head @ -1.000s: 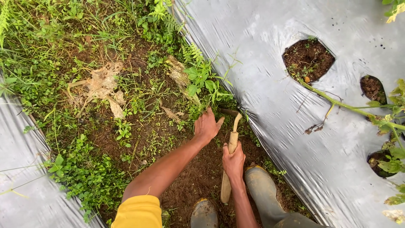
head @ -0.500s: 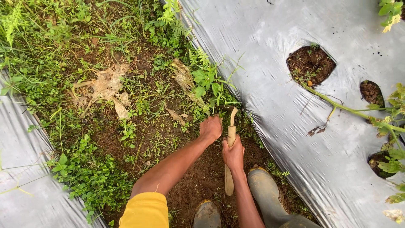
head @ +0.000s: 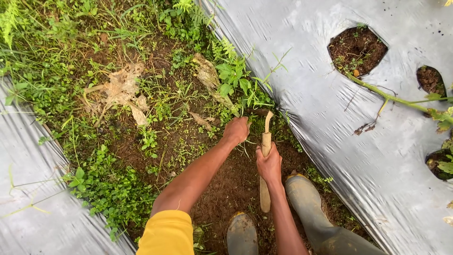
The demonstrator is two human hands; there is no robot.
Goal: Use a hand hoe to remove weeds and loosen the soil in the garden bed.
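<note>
Right hand [head: 269, 164] is wrapped around the pale wooden handle of a curved-bladed hand tool [head: 265, 160], held upright over bare brown soil [head: 231, 184]; left hand [head: 236, 130] is clenched on a clump of green weeds [head: 238, 89] at the furrow's edge. Muddy grey rubber boots [head: 306, 203] stand just below. Wrinkled silver plastic mulch sheeting [head: 311, 80] flanks the furrow, its round cut holes [head: 356, 49] holding dark soil and small plants.
</note>
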